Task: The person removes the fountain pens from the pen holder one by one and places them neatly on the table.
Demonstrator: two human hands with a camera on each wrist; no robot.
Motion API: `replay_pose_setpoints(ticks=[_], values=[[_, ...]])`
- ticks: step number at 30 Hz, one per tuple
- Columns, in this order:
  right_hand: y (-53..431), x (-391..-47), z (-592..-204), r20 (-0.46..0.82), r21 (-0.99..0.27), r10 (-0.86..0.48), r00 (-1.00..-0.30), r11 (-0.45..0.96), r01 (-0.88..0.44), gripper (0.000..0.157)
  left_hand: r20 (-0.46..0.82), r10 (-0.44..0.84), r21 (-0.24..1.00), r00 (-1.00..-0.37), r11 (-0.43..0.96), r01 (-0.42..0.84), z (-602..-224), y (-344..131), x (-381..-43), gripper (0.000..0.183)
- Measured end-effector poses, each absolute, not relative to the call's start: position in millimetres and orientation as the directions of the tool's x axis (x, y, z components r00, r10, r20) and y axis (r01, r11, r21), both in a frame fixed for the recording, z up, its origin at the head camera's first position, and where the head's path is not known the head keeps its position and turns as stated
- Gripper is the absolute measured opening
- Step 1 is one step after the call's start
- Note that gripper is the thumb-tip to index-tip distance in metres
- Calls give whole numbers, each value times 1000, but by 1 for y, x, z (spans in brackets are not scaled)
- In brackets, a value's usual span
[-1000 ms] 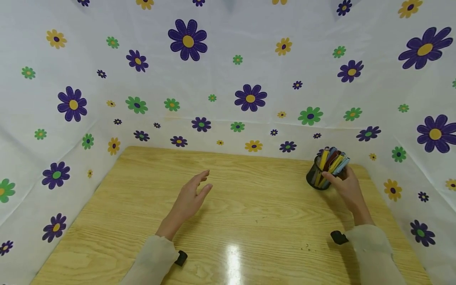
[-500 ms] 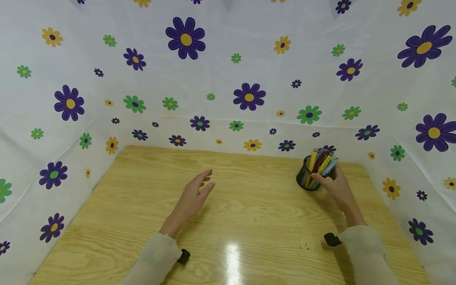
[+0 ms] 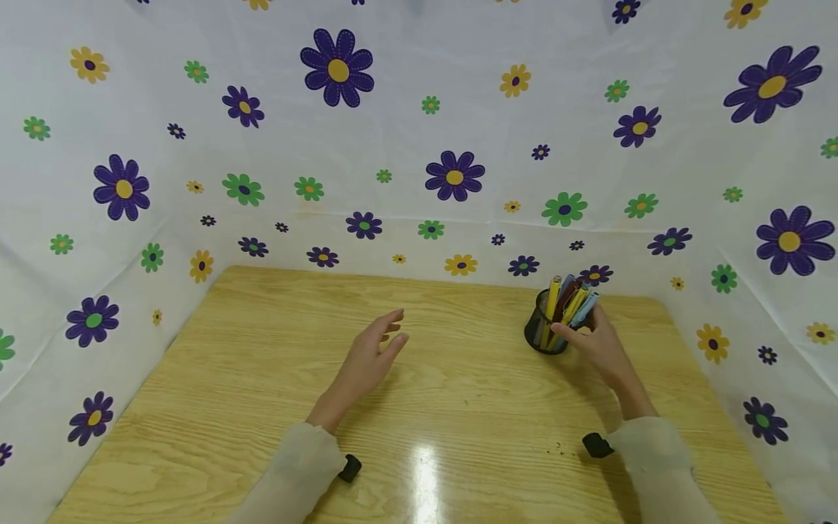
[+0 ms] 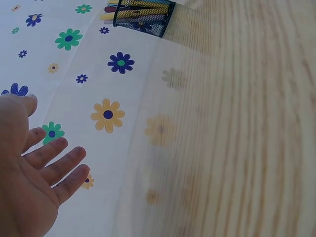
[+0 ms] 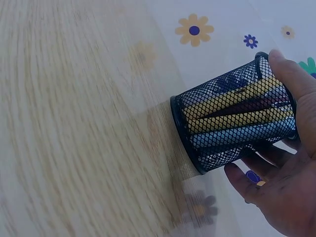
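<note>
Right wrist: pen cup [image 5: 232, 118] sits clamped nr rim btwn thumb & fingers of R hand [image 5: 289, 185], fingertip contact unclear.

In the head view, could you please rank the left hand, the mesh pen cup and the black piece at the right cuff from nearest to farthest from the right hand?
1. Mesh pen cup: nearest, held by the right hand, on its left side.
2. Black piece at the right cuff: lower in the picture, beside the wrist.
3. Left hand: farthest, well over to the left.
</note>
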State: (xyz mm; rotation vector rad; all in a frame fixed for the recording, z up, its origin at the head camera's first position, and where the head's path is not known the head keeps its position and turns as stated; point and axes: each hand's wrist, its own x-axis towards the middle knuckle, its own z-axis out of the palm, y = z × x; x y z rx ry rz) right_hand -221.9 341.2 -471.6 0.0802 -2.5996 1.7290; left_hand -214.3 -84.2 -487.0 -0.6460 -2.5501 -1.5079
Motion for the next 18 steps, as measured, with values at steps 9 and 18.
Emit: replay_pose_setpoints(ticks=[9,18], values=[[332,-219,-473,65,-903,-57,-996,421,-83,87,311,338,800,-888,411,437,-489,-66,-218,50],[324,-214,-472,58,-912,-78,-995,401,-84,86,286,376,803,-881,407,435,-488,-46,-219,52]])
